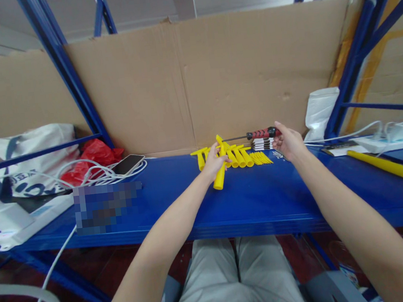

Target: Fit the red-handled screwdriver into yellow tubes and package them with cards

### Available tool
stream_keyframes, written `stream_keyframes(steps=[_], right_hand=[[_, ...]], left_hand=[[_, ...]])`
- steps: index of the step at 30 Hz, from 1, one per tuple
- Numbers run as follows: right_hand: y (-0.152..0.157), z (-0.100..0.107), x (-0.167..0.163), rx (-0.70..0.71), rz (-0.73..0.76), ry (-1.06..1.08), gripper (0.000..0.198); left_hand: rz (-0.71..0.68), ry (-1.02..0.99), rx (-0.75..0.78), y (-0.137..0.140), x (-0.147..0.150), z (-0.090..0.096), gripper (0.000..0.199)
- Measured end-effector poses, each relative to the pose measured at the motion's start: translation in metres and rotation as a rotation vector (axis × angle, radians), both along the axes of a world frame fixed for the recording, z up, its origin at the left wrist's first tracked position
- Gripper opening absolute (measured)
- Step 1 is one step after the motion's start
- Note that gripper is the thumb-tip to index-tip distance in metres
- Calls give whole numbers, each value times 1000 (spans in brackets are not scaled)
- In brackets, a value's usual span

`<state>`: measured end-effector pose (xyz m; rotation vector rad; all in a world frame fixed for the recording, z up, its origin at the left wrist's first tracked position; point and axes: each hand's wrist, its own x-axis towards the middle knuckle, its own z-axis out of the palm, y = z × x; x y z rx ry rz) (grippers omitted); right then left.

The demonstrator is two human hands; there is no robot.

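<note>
Smooth blue table, ridged red-and-black screwdriver in curled fingers of the right hand, thin shaft at a T-shaped yellow tool, tubular, above the table, left hand wrapped round it

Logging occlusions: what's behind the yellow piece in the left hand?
More yellow pieces and cardboard show behind the held piece; whatever it and the left hand cover is hidden.

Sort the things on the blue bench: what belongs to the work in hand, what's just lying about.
In the work:
- yellow T-shaped piece, in the left hand
- screwdriver, in the right hand
- probably the yellow pieces behind

Apparently lying about:
- white bag
- red plastic
- phone
</note>
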<state>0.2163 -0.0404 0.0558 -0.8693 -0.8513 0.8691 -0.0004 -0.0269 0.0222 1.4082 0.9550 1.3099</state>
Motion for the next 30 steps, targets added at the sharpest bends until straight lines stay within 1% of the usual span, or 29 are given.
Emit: stream_keyframes(steps=[3,8,12,17,20,24,27,30], right_hand=[[-3,1,-2,-15,-10,6,33],[-3,2,-2,-82,-11,28,28],[-2,2,-2,-75,-9,72,29],[-2,4,-4,-90,-72,145,25],[-3,5,-4,-77,-120,118,22],[-2,3,-3,-80,-173,43,23],[-3,0,-4,-100,-141,-49,23],[-3,-3,-6,-137,-87,-146,24]], left_hand=[[-3,4,-2,-1,1,0,73],[-10,20,-7,-3,1,1,72],[-10,37,-7,-3,1,1,72],[0,53,-9,-4,3,0,70],[30,79,-12,-3,2,-1,69],[132,97,-10,2,-1,-2,74],[198,92,-21,6,-4,-3,75],[227,104,-47,8,-4,-2,70]])
